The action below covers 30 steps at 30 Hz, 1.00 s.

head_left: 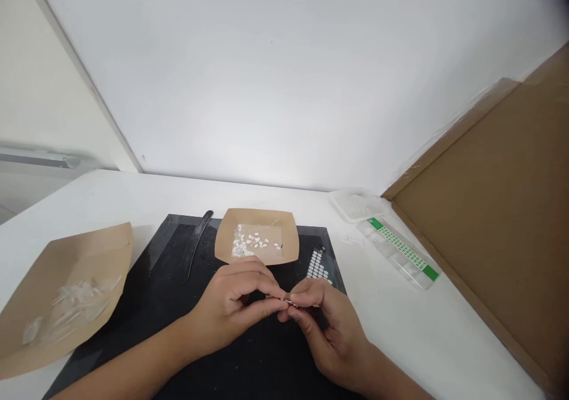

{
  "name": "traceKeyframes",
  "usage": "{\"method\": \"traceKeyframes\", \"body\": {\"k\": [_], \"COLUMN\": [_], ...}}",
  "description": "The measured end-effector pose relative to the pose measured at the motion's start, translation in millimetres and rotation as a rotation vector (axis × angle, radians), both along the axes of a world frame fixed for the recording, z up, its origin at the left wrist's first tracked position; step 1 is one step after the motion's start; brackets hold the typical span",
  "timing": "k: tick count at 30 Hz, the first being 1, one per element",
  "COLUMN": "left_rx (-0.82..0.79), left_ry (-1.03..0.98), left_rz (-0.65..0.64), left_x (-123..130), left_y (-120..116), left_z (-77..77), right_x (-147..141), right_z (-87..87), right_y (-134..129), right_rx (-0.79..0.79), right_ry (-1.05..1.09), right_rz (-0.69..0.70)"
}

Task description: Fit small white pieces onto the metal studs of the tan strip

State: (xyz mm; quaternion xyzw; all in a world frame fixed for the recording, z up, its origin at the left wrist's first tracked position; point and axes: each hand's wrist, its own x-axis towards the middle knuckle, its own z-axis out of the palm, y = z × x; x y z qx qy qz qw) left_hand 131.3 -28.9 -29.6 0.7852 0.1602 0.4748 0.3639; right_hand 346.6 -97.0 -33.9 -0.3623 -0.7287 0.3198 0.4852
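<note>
Above the black mat (249,352), my left hand (242,296) and my right hand (331,323) meet fingertip to fingertip. Both pinch a small, thin, light-coloured piece (290,301); most of it is covered by my fingers, so its kind cannot be made out. Just beyond my left hand stands a brown paper tray (290,228) with many small white oval pieces (255,241) and clear bits in it. Past my right hand lies a sheet of white oval stickers (316,266), partly hidden by that hand.
At the left, a larger brown paper tray (48,258) holds clear plastic strips (80,302). A dark curved nail file (198,243) lies on the mat. To the right are a clear packet with a green label (400,249) and a whitish plastic tray (355,204), beside a cardboard panel (489,210).
</note>
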Motion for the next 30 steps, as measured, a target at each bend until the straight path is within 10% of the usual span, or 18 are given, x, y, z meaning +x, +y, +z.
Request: {"method": "traceKeyframes", "body": {"k": [30], "left_rx": [0.287], "left_ry": [0.037], "left_rz": [0.318], "left_x": [3], "left_y": [-27], "left_z": [17.9], "right_x": [-12], "right_z": [4.7], "right_y": [-7], "right_rx": [-0.421], "right_ry": [0.393], "right_rz": [0.066]}}
